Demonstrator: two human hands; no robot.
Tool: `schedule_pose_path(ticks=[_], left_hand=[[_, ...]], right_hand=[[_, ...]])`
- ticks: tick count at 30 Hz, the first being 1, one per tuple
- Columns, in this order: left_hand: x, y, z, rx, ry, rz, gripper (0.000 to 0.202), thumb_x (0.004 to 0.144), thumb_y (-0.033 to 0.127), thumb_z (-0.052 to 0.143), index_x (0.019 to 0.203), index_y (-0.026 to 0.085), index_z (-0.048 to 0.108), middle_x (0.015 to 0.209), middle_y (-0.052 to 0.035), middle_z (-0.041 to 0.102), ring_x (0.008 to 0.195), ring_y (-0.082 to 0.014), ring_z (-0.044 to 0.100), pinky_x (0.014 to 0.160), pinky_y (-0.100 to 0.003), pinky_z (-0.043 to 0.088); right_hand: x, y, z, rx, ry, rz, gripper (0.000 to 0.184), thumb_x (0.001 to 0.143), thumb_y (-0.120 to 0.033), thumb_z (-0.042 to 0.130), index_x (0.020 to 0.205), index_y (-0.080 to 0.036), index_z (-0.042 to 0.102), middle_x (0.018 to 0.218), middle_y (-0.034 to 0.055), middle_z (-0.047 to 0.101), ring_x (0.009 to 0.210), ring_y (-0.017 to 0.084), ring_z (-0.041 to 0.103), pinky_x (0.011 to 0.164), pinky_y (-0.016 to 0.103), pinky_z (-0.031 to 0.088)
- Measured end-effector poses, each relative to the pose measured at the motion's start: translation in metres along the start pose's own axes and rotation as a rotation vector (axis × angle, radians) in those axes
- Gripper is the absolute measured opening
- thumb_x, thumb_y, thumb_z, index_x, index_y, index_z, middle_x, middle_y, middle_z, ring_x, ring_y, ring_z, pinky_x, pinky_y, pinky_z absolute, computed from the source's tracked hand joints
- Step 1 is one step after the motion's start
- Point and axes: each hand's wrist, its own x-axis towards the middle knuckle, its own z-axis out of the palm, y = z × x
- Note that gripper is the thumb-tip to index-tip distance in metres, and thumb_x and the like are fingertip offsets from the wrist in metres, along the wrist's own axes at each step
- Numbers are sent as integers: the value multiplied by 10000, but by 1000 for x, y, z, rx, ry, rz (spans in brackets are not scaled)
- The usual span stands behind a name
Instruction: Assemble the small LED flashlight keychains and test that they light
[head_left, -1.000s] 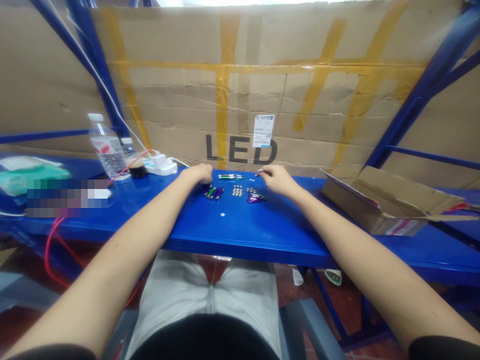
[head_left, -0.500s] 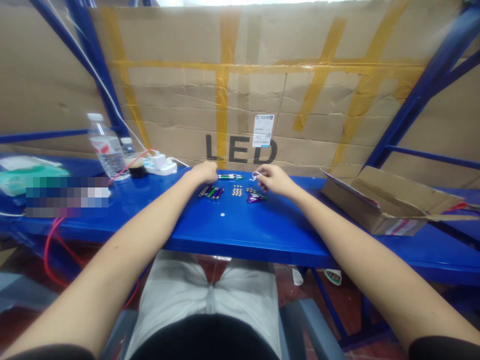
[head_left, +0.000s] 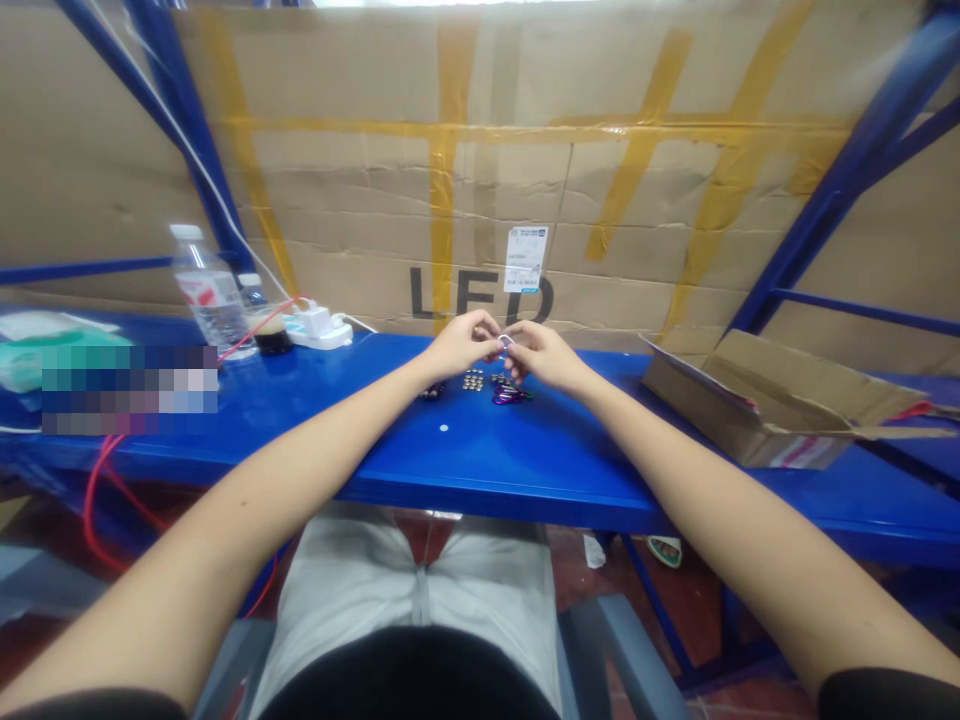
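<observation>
My left hand [head_left: 466, 342] and my right hand [head_left: 541, 352] meet above the blue table, fingertips together. A thin silvery ring [head_left: 506, 341], like a key ring, is pinched in my right fingers. My left fingers are closed at the ring's left side; what they hold, if anything, is too small and hidden to make out. Just below lie small metal pieces [head_left: 473, 381] in neat rows and purple and green carabiner-like clips [head_left: 510, 396]. Dark slim tubes [head_left: 433, 391] are partly covered by my left wrist.
An open cardboard box [head_left: 757, 410] stands on the right of the blue table [head_left: 480, 460]. Leftward are a water bottle [head_left: 206, 290], a dark-liquid bottle [head_left: 266, 325] and a white power strip [head_left: 322, 330]. A large carton [head_left: 360, 200] backs the table. A small white disc [head_left: 444, 428] lies near the front.
My left hand has moved right from beside the green tube to meet my right hand at the ring. My right hand has stayed nearly in place. The green tube no longer shows.
</observation>
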Motion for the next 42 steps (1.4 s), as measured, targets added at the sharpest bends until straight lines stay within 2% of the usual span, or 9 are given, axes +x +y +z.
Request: schedule_pose_path(ticks=[3, 5, 9, 11, 19, 25, 29, 35, 42], left_hand=[[0, 2, -3, 22, 14, 22, 96, 830, 111, 681, 841, 127, 588, 680, -16, 660, 647, -117, 644, 644, -264, 502], [0, 2, -4, 20, 15, 44, 99, 829, 106, 672, 795, 129, 583, 672, -18, 665, 655, -122, 649, 654, -268, 507], [0, 1, -4, 39, 16, 85, 109, 811, 111, 679, 748, 131, 592, 670, -14, 669, 662, -125, 645, 660, -269, 504], [0, 0, -4, 40, 12, 95, 99, 803, 112, 685, 746, 127, 606, 667, -13, 666, 658, -123, 641, 655, -266, 501], [1, 1, -3, -26, -2, 60, 78, 825, 108, 692, 772, 109, 635, 637, -16, 665, 610, -106, 635, 625, -249, 505], [0, 6, 6, -149, 25, -60, 100, 866, 64, 662, 837, 111, 579, 657, -19, 686, 574, -112, 658, 618, -272, 550], [-1, 8, 11, -164, 32, -102, 182, 858, 117, 720, 792, 114, 551, 592, -5, 657, 540, -109, 649, 593, -256, 545], [-1, 10, 13, -230, 45, -151, 114, 879, 93, 688, 820, 99, 590, 597, -4, 654, 530, -99, 639, 602, -267, 559], [3, 0, 6, -136, 24, -172, 122, 894, 76, 635, 1010, 110, 627, 706, -27, 699, 606, -109, 657, 673, -300, 568]], right_hand=[[-2, 0, 0, -285, 5, -118, 204, 965, -206, 526, 1143, -170, 618, 751, 23, 658, 579, 140, 594, 588, 288, 519], [-3, -2, -1, -448, 4, -190, 279, 960, -171, 492, 1193, -153, 644, 867, 62, 709, 704, 170, 644, 695, 311, 529], [-4, -6, -4, -582, -42, -305, 361, 940, -105, 442, 1220, -156, 664, 1151, 95, 730, 1045, 230, 663, 917, 342, 494], [-4, -7, -5, -619, -51, -327, 362, 943, -95, 423, 1201, -158, 669, 1209, 97, 720, 1117, 236, 647, 960, 343, 475], [0, -1, -4, -731, 1, -314, 291, 976, -132, 395, 1087, -118, 663, 1105, 149, 736, 983, 239, 675, 873, 323, 483], [-1, -3, -1, -782, 39, -311, 257, 976, -139, 397, 1028, -128, 649, 1023, 142, 739, 913, 227, 668, 810, 301, 466], [-1, -4, 2, -843, 63, -301, 240, 980, -155, 405, 1028, -127, 639, 1027, 154, 734, 912, 237, 661, 793, 304, 450], [-1, -6, 5, -913, 61, -276, 254, 1001, -177, 376, 1030, -128, 623, 1046, 164, 727, 898, 236, 650, 769, 301, 433], [-1, -11, -4, -1044, 91, -110, 248, 972, -130, 378, 1077, -113, 602, 1015, 195, 724, 883, 261, 651, 744, 311, 429]])
